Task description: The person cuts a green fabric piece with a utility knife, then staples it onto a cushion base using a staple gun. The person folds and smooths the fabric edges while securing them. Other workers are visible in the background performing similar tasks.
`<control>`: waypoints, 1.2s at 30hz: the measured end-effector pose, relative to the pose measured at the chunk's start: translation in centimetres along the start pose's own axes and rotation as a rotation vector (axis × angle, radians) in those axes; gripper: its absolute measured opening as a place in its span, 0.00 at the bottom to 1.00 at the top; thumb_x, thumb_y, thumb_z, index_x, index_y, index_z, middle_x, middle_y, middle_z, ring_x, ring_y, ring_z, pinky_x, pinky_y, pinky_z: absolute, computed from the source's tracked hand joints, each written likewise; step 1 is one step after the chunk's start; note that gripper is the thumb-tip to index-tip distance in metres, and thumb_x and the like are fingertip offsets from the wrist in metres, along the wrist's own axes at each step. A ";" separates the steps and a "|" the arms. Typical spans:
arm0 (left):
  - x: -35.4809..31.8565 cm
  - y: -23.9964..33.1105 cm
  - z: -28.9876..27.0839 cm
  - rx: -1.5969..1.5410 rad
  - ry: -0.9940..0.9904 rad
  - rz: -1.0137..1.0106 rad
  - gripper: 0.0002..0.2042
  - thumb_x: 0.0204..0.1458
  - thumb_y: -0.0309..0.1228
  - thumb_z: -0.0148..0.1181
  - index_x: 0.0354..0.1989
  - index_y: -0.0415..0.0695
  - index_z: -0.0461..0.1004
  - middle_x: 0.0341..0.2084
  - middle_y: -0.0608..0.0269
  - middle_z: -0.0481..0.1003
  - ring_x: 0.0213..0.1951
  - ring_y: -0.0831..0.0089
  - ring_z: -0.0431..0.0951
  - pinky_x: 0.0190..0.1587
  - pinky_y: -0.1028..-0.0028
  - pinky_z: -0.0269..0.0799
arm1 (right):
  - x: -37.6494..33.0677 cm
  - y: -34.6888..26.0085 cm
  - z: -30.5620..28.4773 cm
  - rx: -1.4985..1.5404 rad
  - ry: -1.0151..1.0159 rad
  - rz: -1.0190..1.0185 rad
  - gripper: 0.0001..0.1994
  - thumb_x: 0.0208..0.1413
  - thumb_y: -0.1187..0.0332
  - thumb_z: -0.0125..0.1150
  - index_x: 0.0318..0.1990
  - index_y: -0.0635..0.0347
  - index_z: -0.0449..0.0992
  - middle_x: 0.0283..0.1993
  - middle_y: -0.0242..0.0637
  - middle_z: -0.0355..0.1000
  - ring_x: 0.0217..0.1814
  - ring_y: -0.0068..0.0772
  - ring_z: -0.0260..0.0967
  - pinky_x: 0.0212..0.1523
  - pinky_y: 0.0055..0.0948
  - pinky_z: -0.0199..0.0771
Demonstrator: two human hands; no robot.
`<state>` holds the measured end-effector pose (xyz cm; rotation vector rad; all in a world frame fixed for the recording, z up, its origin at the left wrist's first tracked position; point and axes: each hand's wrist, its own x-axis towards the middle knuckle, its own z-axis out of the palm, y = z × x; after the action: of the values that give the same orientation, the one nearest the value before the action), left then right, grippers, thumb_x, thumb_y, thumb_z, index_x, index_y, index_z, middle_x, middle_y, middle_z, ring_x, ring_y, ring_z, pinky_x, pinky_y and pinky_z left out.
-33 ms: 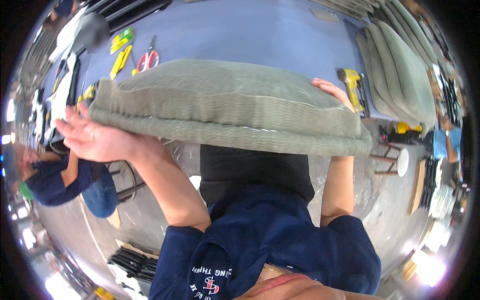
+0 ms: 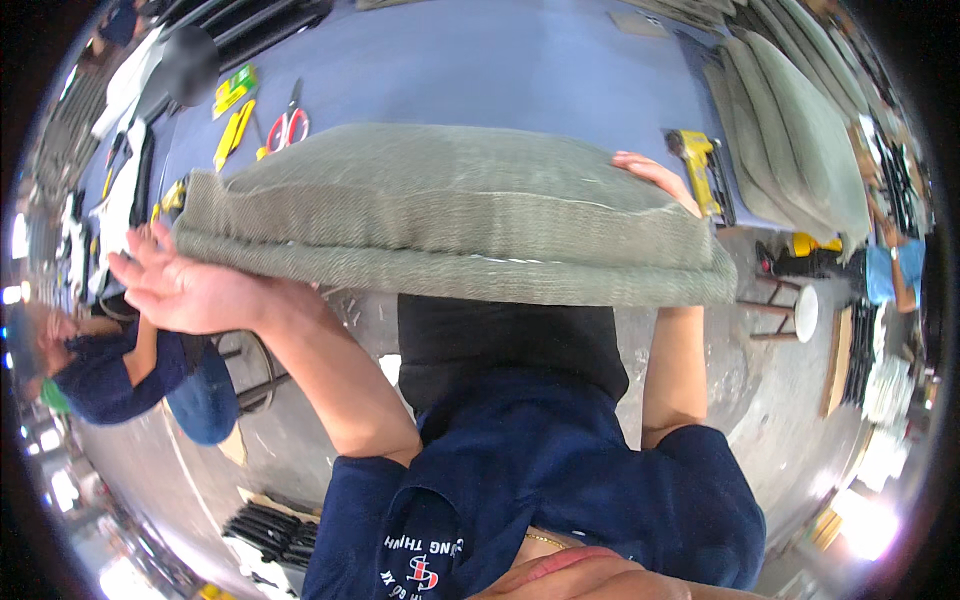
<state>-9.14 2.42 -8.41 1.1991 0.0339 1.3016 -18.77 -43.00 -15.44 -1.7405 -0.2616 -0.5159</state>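
Observation:
A thick grey-green fabric cushion spans the space in front of me, its long seamed edge facing me and a pale stitch line showing along it. At its left end my left hand is palm up with fingers spread, the wrist against the cushion's lower edge. The fingers of my right hand lie over the far right side of the cushion, which hides the rest of that hand. Beyond the cushion, on the blue table, lie red-handled scissors and a yellow utility knife.
A yellow and black power tool rests on the table to the right, beside stacked grey-green cushions. A yellow-green small box lies at the far left. A white-topped stool stands right. A seated person is at left.
The view has shifted slightly, with the scissors and the power tool a little further left in it. Both hands keep their places on the cushion.

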 end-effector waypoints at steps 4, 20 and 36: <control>-2.4 2.3 3.1 0.266 -0.021 0.112 0.30 0.83 0.44 0.35 0.83 0.34 0.56 0.74 0.44 0.67 0.70 0.54 0.72 0.78 0.53 0.66 | 0.0 0.2 0.0 0.063 0.041 0.053 0.22 0.64 0.71 0.71 0.64 0.64 0.82 0.65 0.46 0.83 0.72 0.41 0.78 0.76 0.41 0.75; 0.7 -4.0 23.7 0.679 -0.949 0.662 0.22 0.76 0.53 0.52 0.53 0.51 0.87 0.48 0.62 0.87 0.54 0.53 0.84 0.61 0.51 0.72 | 9.5 9.4 2.9 0.114 0.405 0.075 0.43 0.59 0.61 0.85 0.76 0.67 0.67 0.69 0.46 0.77 0.73 0.39 0.74 0.75 0.42 0.72; -1.2 -13.0 32.3 0.647 -0.765 0.775 0.20 0.69 0.53 0.59 0.44 0.51 0.90 0.42 0.63 0.89 0.47 0.55 0.86 0.56 0.49 0.72 | 2.7 17.0 3.5 -0.331 0.360 0.355 0.41 0.62 0.57 0.83 0.75 0.73 0.71 0.65 0.57 0.82 0.66 0.43 0.82 0.67 0.40 0.79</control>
<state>19.52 -16.81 -3.43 2.3627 -0.6662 1.4241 -8.25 -43.85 -29.44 -1.9170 0.4032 -0.6218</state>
